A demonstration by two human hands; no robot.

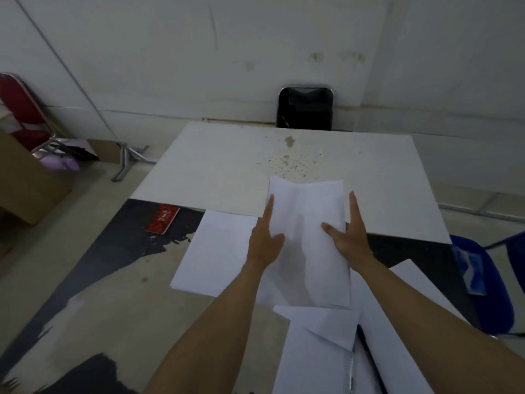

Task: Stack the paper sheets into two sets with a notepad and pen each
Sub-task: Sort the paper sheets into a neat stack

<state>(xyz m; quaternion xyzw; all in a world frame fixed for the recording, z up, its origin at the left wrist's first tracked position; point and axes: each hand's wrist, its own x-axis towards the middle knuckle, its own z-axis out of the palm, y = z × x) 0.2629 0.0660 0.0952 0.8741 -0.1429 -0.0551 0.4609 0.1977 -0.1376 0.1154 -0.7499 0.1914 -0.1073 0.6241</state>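
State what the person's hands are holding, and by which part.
Both hands, left and right, hold a stack of paper sheets by its two long side edges, thumbs on top.

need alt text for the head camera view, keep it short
Both hands, left and right, hold a stack of white paper sheets by its sides above more loose sheets. A red notepad lies left; a white table stands beyond.

White table (pixel 221 166), speckled with brown stains, its near part a darker worn surface (pixel 113 251) where a red notepad (pixel 162 219), a flat stack of white sheets (pixel 216 251), more loose sheets (pixel 318 351) and a dark pen (pixel 365 341) lie.
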